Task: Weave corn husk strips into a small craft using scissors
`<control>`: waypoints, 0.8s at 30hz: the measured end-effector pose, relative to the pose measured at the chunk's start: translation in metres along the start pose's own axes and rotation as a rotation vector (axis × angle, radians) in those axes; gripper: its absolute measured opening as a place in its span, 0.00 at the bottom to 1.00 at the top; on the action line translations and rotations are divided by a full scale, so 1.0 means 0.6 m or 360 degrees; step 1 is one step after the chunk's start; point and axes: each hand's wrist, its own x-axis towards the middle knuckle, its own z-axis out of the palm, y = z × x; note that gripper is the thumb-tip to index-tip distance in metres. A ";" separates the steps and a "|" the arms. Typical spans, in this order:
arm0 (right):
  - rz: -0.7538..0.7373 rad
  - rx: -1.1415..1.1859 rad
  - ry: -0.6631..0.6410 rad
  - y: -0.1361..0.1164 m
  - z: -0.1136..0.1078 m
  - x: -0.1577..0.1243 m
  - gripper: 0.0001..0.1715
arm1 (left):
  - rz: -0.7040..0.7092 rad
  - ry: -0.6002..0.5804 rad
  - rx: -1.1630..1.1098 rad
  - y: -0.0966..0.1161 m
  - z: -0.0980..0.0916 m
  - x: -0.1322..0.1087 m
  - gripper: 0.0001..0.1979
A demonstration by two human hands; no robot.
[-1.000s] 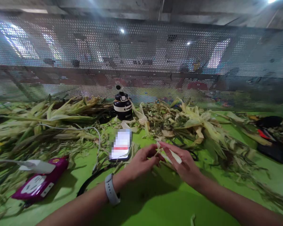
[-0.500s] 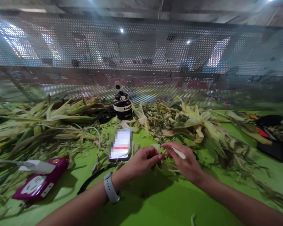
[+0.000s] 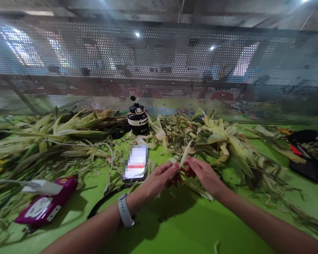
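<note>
Both hands meet over the green table. My left hand (image 3: 161, 178), with a pale watch strap (image 3: 125, 211) on the wrist, pinches a strip of pale corn husk (image 3: 186, 154) between thumb and fingers. The strip's narrow end points up and away. On its other side, the curled fingers of my right hand (image 3: 205, 176) close at the strip's lower part; the exact contact is partly hidden. Another pale husk strip (image 3: 201, 191) lies below the right hand. Just left of the hands is a lit phone (image 3: 136, 163), its screen blurred.
Heaps of corn husks (image 3: 69, 130) lie along the back left, with more husks (image 3: 228, 137) at the right. A black bottle (image 3: 137, 119) stands behind the phone. At left is a purple power bank (image 3: 49, 203) with a white cable. A perforated metal panel (image 3: 159, 56) rises behind.
The pale strip that lay across my right hand now stands upright between the hands. My left thumb has straightened along it, and the right hand has turned slightly.
</note>
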 end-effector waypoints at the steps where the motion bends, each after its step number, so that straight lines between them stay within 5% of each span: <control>1: 0.0032 0.0035 -0.0012 -0.001 0.001 0.000 0.28 | -0.0008 0.0008 -0.0018 -0.001 -0.001 0.001 0.18; 11: 0.0163 0.0445 0.0151 -0.004 -0.001 0.006 0.24 | -0.0201 -0.0066 -0.0214 -0.012 0.011 0.000 0.18; 18: 0.0002 0.0818 0.0727 -0.006 -0.034 0.029 0.18 | -0.0046 0.0166 -0.0340 -0.005 -0.003 0.005 0.11; 24: -0.0237 0.0211 0.0614 0.004 -0.037 0.025 0.13 | -0.0032 0.0192 -0.0200 -0.004 -0.003 0.005 0.13</control>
